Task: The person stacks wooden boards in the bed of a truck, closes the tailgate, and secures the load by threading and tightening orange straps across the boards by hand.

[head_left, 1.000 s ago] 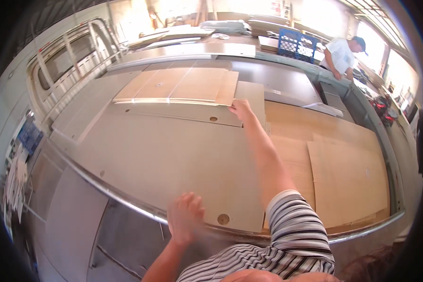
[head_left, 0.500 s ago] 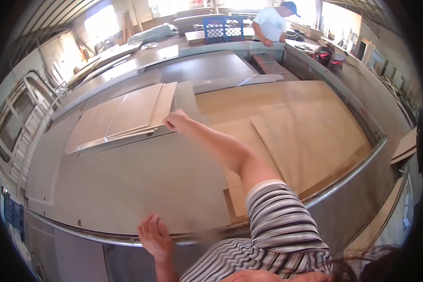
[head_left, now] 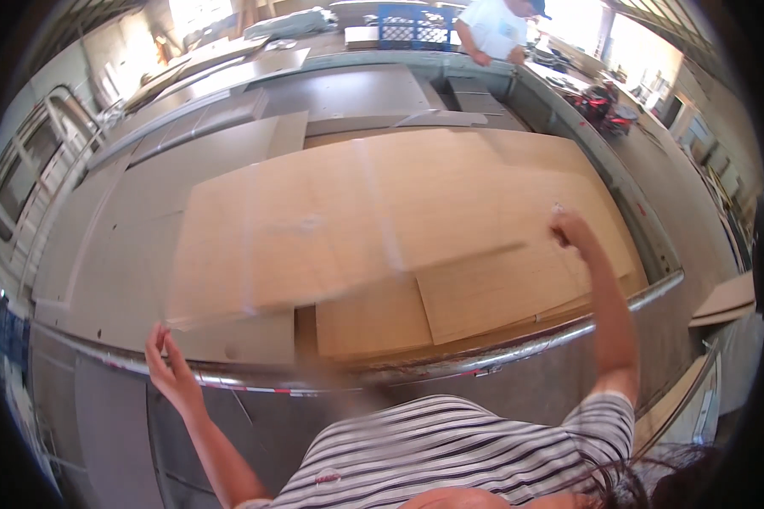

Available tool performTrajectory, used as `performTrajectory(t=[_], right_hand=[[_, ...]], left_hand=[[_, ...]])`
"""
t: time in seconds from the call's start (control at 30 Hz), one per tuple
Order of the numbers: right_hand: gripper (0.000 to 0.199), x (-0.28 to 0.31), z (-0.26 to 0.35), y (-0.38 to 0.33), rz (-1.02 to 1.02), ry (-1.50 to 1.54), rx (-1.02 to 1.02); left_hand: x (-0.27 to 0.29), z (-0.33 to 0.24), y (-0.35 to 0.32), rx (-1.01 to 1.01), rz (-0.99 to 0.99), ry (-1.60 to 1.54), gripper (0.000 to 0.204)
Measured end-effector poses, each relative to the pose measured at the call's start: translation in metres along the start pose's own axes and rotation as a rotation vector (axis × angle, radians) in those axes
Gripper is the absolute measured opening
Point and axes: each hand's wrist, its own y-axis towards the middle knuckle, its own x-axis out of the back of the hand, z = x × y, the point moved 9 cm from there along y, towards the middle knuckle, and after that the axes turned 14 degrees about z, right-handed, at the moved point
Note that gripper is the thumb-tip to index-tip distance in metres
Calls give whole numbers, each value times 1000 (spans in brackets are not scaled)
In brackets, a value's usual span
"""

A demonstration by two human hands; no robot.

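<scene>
- Right hand (head_left: 571, 231) – arm stretched out over the tabletop (head_left: 356, 89), fingers closed on the far right edge of a big tan plywood sheet (head_left: 348, 225). Grip is a pinch on that edge; looks like the edge is the only handy purchase on a panel this wide.
- The sheet is motion-blurred and seems tilted/raised a bit at the near-left corner, so prob. mid-slide or mid-lift. It lies across the middle of the tabletop, on top of other tan boards (head_left: 484, 293) that show under its near edge.
- Left hand (head_left: 171, 366) – open, fingers spread, holding nothing. It hovers at the metal rail (head_left: 450, 365) along the near side, just below the sheet's near-left corner; can't tell if it touches the rail. Likely placed there to steady the body or catch the corner.
- Grey panels (head_left: 127, 212) lie flat to the left and further back – stacked in layers w/ offset edges.
- Blue crate (head_left: 416, 25) at the far end, next to a co-worker in a light shirt (head_left: 497, 25) bent over that end.
- Person wears a striped shirt (head_left: 450, 458) – fills the lower edge of the view.
</scene>
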Motion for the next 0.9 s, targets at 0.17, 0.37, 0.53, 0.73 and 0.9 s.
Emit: performTrajectory(t=[0.17,0.37,0.53,0.73,0.9], right_hand=[[45,69,-22,-43,-368,-1038,-180],[80,-89,4,-33,117,-948,180],[82,-97,-1,-40,279,-952,112],[79,-71,26,28,370,-772,67],[78,-63,38,100,33,-938,224]], left_hand=[[-61,-100,0,-285,159,249,18],[-180,-194,-57,-526,743,251,28],[-221,-220,-83,-656,895,192,36],[-237,-208,-69,-613,820,346,38],[-229,-206,-95,-634,714,225,37]])
